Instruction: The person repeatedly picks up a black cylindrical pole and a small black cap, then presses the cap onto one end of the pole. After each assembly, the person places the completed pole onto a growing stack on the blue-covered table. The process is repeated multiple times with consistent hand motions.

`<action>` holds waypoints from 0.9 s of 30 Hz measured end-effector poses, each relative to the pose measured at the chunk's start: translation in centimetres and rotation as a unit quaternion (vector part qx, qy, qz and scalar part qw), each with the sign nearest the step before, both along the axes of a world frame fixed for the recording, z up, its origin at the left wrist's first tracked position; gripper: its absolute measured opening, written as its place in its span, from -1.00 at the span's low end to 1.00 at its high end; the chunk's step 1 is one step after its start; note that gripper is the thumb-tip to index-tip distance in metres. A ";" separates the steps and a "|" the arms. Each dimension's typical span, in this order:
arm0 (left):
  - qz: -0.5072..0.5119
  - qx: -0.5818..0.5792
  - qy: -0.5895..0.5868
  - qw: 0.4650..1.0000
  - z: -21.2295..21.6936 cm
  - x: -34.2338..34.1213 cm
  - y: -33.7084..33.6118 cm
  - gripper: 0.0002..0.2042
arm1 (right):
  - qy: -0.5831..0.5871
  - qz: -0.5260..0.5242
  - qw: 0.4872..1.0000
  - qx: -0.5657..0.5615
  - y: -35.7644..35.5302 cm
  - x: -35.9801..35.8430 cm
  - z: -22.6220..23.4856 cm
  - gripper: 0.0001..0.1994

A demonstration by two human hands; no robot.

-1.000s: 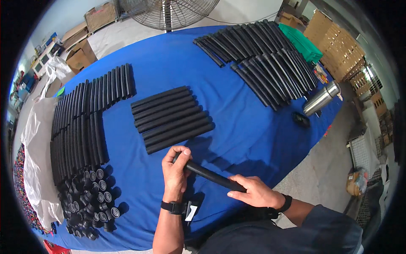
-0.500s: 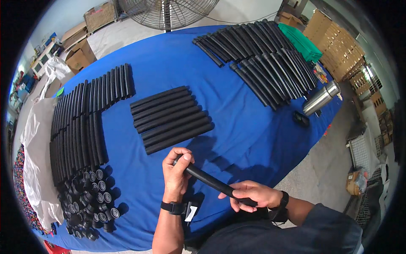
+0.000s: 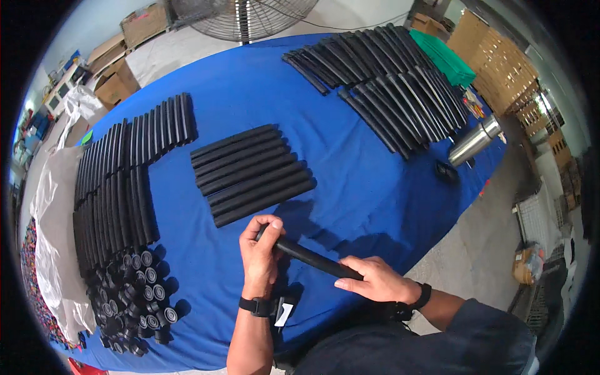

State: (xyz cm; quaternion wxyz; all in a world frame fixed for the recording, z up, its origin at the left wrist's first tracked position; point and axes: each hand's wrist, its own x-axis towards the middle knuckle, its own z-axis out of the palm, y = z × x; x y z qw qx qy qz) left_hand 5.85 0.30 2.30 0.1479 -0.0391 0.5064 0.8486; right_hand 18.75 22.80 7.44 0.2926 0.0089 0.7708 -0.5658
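Note:
A black tube (image 3: 312, 259) is held slantwise above the near part of the table, between both my hands. My left hand (image 3: 258, 249) closes round its upper left end, thumb on top. Round the lower right end is my right hand (image 3: 377, 279), its thumb pointing left along the tube; that end is hidden by the hand. Just beyond them, a row of several similar black tubes (image 3: 250, 175) lies flat on the blue cloth (image 3: 231, 294). To the left, a heap of round black caps (image 3: 150, 275) sits in front of more upright-pointing rows of black tubes (image 3: 112, 212).
Stacked black tubes with collared ends (image 3: 400, 106) lie at the far right, near a green crate (image 3: 444, 59). A steel flask (image 3: 475, 142) stands tilted in view near the right edge. White plastic sheeting (image 3: 56, 244) hangs at the left; a large fan (image 3: 244, 19) is behind.
My right hand has turned over and its fingers have closed round the tube's lower end, where they were spread before. My left hand keeps its hold. The view has shifted slightly.

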 end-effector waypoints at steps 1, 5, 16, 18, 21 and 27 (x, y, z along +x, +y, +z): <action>0.008 0.003 0.016 1.000 -0.4 0.0 -0.1 -0.90 | 0.055 0.002 0.998 0.028 -0.1 0.0 0.4 -0.58; -0.018 0.078 0.049 0.996 -0.1 0.3 -0.1 -0.88 | -0.266 -0.045 0.904 -0.330 0.7 0.0 0.8 -0.58; 0.000 0.013 0.028 1.000 0.1 0.1 0.0 -0.88 | -0.198 -0.033 0.953 -0.227 0.5 0.0 -0.3 -0.64; 0.004 -0.023 0.013 1.000 0.3 0.1 0.2 -0.88 | 0.122 0.022 0.991 0.044 0.1 0.1 -1.4 -0.64; 0.005 -0.025 0.009 1.000 0.4 0.2 0.0 -0.88 | 0.066 -0.025 0.997 -0.019 -0.2 0.2 -0.6 -0.64; 0.002 -0.059 0.028 0.998 0.7 0.4 0.3 -0.85 | -0.093 -0.023 0.980 -0.174 1.1 0.0 -1.3 -0.65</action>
